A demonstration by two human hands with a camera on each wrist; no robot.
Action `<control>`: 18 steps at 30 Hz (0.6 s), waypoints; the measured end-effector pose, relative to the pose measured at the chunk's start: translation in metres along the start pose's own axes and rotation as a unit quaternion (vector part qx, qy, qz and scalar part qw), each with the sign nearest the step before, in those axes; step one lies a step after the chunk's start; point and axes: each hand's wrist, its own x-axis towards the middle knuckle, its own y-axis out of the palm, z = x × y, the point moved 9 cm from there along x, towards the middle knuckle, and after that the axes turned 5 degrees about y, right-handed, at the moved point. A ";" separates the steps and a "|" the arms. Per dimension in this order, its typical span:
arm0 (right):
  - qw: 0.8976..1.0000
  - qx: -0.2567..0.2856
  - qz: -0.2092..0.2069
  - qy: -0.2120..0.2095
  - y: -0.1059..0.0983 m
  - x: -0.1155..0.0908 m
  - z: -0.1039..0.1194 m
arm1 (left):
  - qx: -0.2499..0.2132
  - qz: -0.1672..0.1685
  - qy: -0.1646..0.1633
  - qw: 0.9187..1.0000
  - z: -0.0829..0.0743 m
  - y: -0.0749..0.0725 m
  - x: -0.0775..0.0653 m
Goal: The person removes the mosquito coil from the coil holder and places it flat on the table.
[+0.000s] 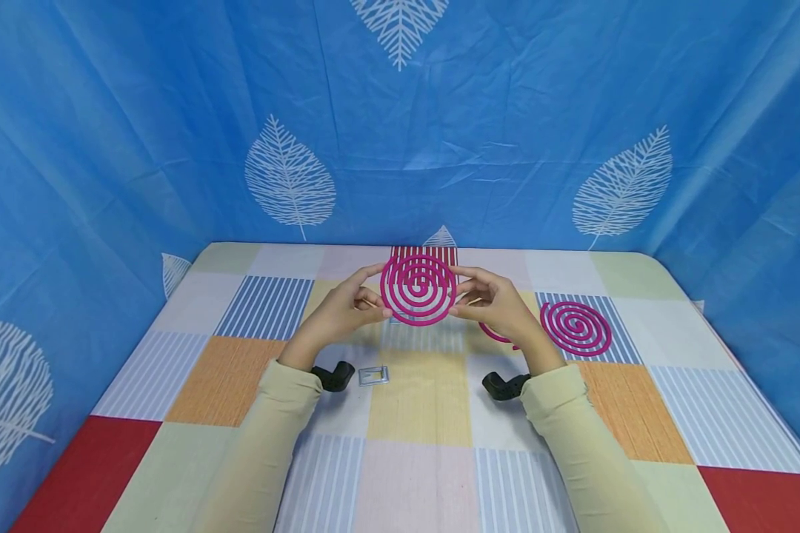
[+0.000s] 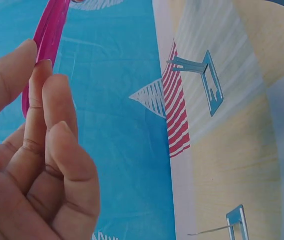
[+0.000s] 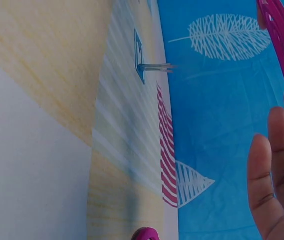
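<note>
A magenta mosquito coil [image 1: 418, 289] is held upright above the table between both hands. My left hand [image 1: 338, 312] pinches its left edge between thumb and fingertips. At the opposite edge, my right hand [image 1: 502, 302] grips it with thumb and fingers. The left wrist view shows the coil [image 2: 52, 37] nearly edge-on, and the right wrist view catches part of the coil [image 3: 281, 40] above the fingers. Behind the coil, a small metal coil stand [image 2: 189, 65] rests on the cloth with its prong raised. Another metal stand [image 1: 373, 383] lies nearer, by the left wrist.
A second magenta coil [image 1: 576, 326] lies flat to the right of my right hand. One more coil [image 1: 493, 333] is partly hidden behind that hand. The patchwork tablecloth [image 1: 420, 400] covers the table, and a blue leaf-print curtain [image 1: 440, 148] hangs around its back and sides.
</note>
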 end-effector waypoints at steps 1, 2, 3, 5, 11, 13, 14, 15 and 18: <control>1.000 0.001 -0.001 0.000 -0.001 -0.001 0.000 | -0.001 0.000 0.003 1.000 -0.001 0.000 0.000; 1.000 0.003 -0.001 -0.002 -0.001 -0.001 0.001 | -0.002 0.000 0.006 1.000 -0.001 0.001 0.001; 1.000 0.004 -0.001 -0.004 -0.002 -0.002 0.002 | -0.002 -0.001 0.007 1.000 -0.002 0.001 0.001; 1.000 0.008 -0.003 -0.007 -0.003 -0.003 0.003 | -0.004 -0.002 0.010 1.000 -0.004 0.001 0.000; 1.000 0.010 -0.006 -0.011 -0.006 -0.007 0.004 | -0.007 -0.002 0.023 1.000 -0.008 0.004 0.000; 1.000 0.014 -0.002 -0.011 -0.007 -0.009 0.005 | -0.009 -0.001 0.027 1.000 -0.010 0.005 -0.001; 1.000 0.015 0.000 -0.010 -0.008 -0.010 0.005 | -0.010 0.000 0.029 1.000 -0.010 0.005 -0.001; 1.000 0.016 0.002 -0.009 -0.008 -0.010 0.005 | -0.011 0.002 0.030 0.999 -0.011 0.006 -0.001; 1.000 0.019 0.013 -0.008 -0.009 -0.013 0.005 | -0.014 0.007 0.033 0.999 -0.013 0.008 -0.001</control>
